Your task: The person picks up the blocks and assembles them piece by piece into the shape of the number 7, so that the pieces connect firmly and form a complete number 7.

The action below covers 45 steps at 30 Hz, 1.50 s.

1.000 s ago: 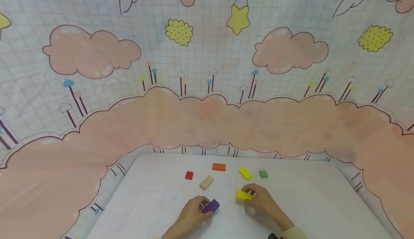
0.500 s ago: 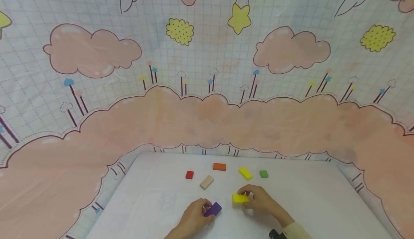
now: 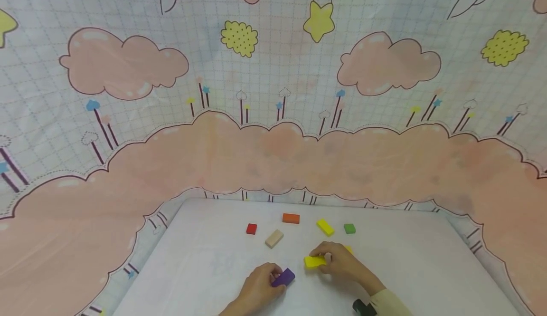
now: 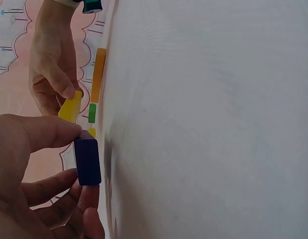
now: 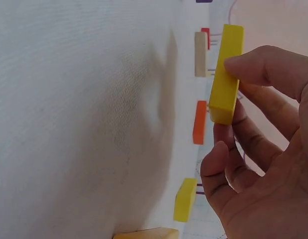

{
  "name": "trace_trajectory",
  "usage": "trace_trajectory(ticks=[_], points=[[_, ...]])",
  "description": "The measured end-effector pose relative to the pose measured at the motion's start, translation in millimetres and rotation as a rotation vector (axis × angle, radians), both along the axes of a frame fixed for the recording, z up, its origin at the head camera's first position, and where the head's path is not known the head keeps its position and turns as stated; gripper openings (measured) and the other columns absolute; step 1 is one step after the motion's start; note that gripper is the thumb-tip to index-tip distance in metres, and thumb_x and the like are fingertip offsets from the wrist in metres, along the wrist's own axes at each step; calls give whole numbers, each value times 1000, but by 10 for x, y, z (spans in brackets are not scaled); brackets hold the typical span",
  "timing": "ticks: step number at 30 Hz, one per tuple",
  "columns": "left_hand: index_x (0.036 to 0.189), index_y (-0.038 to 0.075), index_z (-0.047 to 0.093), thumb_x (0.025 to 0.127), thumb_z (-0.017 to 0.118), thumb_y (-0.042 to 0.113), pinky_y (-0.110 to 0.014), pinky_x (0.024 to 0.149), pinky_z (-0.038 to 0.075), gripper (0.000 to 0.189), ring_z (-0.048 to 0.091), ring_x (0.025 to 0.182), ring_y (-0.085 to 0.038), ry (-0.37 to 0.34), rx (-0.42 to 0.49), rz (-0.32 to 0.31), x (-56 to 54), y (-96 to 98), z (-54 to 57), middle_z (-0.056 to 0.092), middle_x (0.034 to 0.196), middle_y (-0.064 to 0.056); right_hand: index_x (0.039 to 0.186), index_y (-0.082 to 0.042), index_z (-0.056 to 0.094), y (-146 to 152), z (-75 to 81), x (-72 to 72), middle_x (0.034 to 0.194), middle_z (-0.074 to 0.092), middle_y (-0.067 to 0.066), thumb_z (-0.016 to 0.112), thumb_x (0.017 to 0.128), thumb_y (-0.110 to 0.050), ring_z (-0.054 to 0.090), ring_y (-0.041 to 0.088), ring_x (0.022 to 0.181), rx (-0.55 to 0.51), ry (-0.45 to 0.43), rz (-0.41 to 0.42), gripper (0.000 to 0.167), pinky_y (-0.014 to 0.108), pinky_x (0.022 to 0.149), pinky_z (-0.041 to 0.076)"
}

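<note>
My left hand point(image 3: 260, 287) pinches a purple block point(image 3: 284, 277) between thumb and fingers; it looks dark blue in the left wrist view. A short way to the right, my right hand point(image 3: 340, 262) holds a yellow block point(image 3: 314, 262) at one end, its other end pointing left. In the right wrist view the thumb presses on the broad side of the yellow block point(image 5: 228, 74), which hangs off the tabletop with a shadow beside it. The two held blocks are close together but apart. Part of another yellow block point(image 3: 349, 248) shows behind my right hand.
On the white table point(image 3: 192, 254) farther back lie a red block point(image 3: 251, 229), a beige block point(image 3: 274, 239), an orange block point(image 3: 291, 218), a yellow block point(image 3: 325, 227) and a green block point(image 3: 349, 228). A cloud-patterned cloth point(image 3: 273, 159) rises behind the table.
My right hand has moved left with its yellow block, and a yellow block behind it has come into sight. My left hand has shifted slightly right with the purple block.
</note>
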<state>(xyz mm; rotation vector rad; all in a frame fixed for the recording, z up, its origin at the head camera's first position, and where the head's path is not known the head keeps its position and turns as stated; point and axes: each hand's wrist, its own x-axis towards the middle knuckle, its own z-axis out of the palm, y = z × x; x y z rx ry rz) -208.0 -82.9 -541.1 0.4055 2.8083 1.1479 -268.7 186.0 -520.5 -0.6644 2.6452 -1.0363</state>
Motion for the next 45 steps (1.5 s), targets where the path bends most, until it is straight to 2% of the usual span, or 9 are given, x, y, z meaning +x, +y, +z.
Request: trace_trajectory(ticks=[13,20,27,33,37,45], points=[[98,16,67,75,80,23,-22,65,40,27,51,74,-2,6,-16,-21,-18,89,9,61,85,10,114,-27,71,-26,12,-22,114,67,-9,71,89,-15,59,14,105,45,5,59,28,35,89,51],[98,14,68,75,80,24,-23,65,42,28,53,73,-3,12,-33,-10,-31,125,9,62,84,9,113,-27,71,-56,-1,-40,114,66,-11,67,90,-9,59,13,107,60,25,104,30,36,92,51],[99,13,68,76,80,25,-27,66,45,28,55,75,-7,-46,-37,8,-33,183,14,62,84,8,111,-29,71,-100,-39,-32,110,64,-15,64,92,-7,58,10,108,70,32,133,29,41,99,49],[98,14,68,76,80,26,-26,66,42,28,52,75,-5,-32,-52,28,-46,201,8,59,83,10,114,-25,71,-122,-23,-49,112,64,-13,63,92,-5,58,10,108,86,79,164,31,39,99,49],[98,14,67,76,80,25,-26,66,43,28,52,74,-6,-27,-50,33,-51,211,1,59,83,10,114,-24,71,-127,-51,-63,112,65,-12,62,91,-2,59,10,108,84,95,166,33,38,99,49],[97,15,66,75,80,24,-26,67,41,28,52,75,-5,-6,-49,17,-46,217,-15,59,84,9,109,-29,72,-159,-150,-65,108,63,-16,64,91,-2,56,10,106,96,67,122,34,40,99,48]])
